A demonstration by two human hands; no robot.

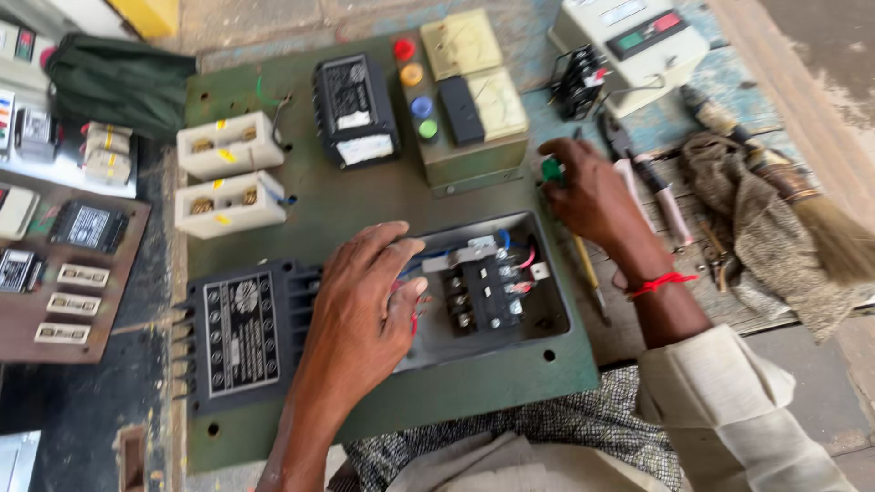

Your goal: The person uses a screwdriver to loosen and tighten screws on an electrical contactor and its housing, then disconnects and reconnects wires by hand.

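Note:
A green metal panel board [365, 196] lies in front of me. My left hand [369, 301] rests on the left rim of an open grey switch box [538, 232], fingers touching red wires beside a black contactor [488, 292]. My right hand [592, 191] is just right of the board, curled around a small green-handled tool [551, 169]. A red thread is tied at that wrist. On the board sit a black finned unit [241, 333], two white ceramic fuse blocks [230, 173], a black block [355, 109] and a box with coloured push buttons [415, 77].
Pliers and screwdrivers [638, 178] lie right of the board, beside a rag and brush [775, 210]. A white starter box [629, 41] stands at back right. A brown board with small parts [64, 264] lies left, a dark green bag [118, 82] behind it.

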